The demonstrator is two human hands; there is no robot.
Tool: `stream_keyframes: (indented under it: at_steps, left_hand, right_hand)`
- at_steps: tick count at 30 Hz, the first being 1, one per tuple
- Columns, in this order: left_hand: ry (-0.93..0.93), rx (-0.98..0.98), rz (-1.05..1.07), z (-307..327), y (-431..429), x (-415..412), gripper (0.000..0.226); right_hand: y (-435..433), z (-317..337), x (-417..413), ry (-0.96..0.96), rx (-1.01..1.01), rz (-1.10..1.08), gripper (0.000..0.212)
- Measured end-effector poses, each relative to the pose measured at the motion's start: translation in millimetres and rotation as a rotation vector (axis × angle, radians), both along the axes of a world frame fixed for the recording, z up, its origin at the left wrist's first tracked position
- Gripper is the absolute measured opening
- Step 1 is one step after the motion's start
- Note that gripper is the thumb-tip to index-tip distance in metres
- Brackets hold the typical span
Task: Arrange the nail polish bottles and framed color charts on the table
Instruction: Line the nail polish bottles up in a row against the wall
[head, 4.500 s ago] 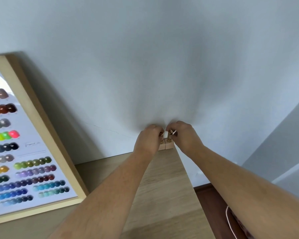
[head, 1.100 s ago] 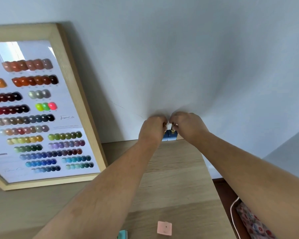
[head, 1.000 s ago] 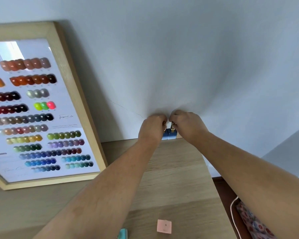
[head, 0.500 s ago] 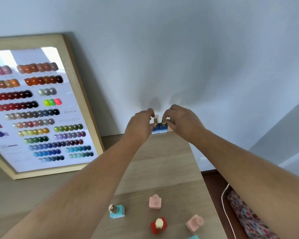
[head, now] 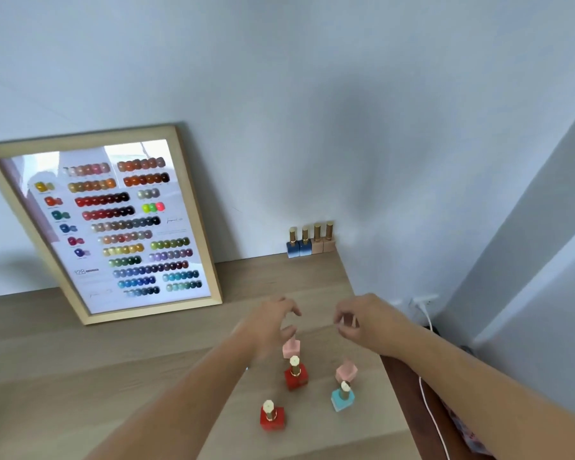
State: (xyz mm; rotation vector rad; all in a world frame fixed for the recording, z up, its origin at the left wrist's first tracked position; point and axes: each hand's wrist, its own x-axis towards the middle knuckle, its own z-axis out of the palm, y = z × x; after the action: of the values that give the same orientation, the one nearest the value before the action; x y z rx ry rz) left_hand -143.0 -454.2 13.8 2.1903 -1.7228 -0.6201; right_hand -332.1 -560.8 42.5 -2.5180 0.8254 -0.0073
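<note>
Two blue bottles (head: 298,246) and two beige bottles (head: 323,242) with gold caps stand in a row against the wall at the table's back right corner. Nearer to me stand two red bottles (head: 295,376), two pink bottles (head: 346,371) and a light blue bottle (head: 342,397). My left hand (head: 273,323) hovers just above the farther pink bottle (head: 291,347), fingers apart and holding nothing. To its right my right hand (head: 362,318) is loosely curled and holds nothing. A wood-framed color chart (head: 120,227) leans on the wall at the left.
The wooden table (head: 120,366) ends at the right near the bottles. Beyond its right edge are a wall socket (head: 424,300) with a white cable (head: 429,403) running down and a patterned cloth on the floor.
Both hands have let go of the two blue bottles at the wall and drawn back toward me, over the loose bottles. The view has tilted down and back.
</note>
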Motion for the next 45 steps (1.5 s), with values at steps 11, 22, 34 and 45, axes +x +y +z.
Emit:
stream_keyframes:
  at_steps: [11,22,34,45]
  left_hand:
    - [-0.046,0.062,-0.05,-13,2,-10,0.021]
    - [-0.047,-0.061,-0.044,-11,-53,3,0.022]
    - [-0.087,-0.222,0.022,3,-183,38,0.014]
    - [-0.159,-0.169,0.017,-18,-221,47,0.018]
  right_hand:
    - [14,-23,-13,0.18,0.097,0.04,0.013]
    - [-39,-22,7,0.069,0.043,-0.011,0.007]
    - [-171,-24,91,-0.123,-0.077,-0.241,0.007]
    - [-197,-49,113,-0.182,-0.027,-0.26,0.007]
